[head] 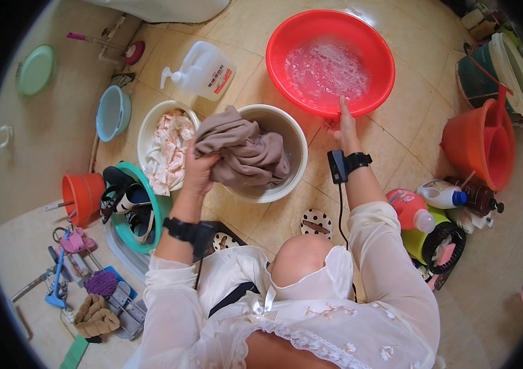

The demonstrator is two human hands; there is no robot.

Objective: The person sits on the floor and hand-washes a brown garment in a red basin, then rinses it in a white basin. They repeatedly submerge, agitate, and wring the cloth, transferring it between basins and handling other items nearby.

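Note:
My left hand (200, 168) grips a bunched mauve-brown cloth (247, 150). The cloth hangs over the left part of a white plastic bucket (299, 170), and its lower folds reach into it. With thumb over the rim and fingers beneath, my right hand (346, 127) holds the near edge of a red plastic basin (383, 87). Sudsy water (328, 69) covers the basin's bottom. Left of the white bucket stands a second white tub (143, 133) heaped with pink-and-white patterned fabric (169, 150). Both wrists wear black strapped devices with cables.
A translucent pump jug (210, 69) stands beyond the buckets. To the left are a light-blue basin (113, 113), a green basin of shoes (125, 233) and a small orange bucket (84, 196). Rightward sit an orange bucket (466, 143), a dark green bucket (473, 76) and several bottles (409, 210).

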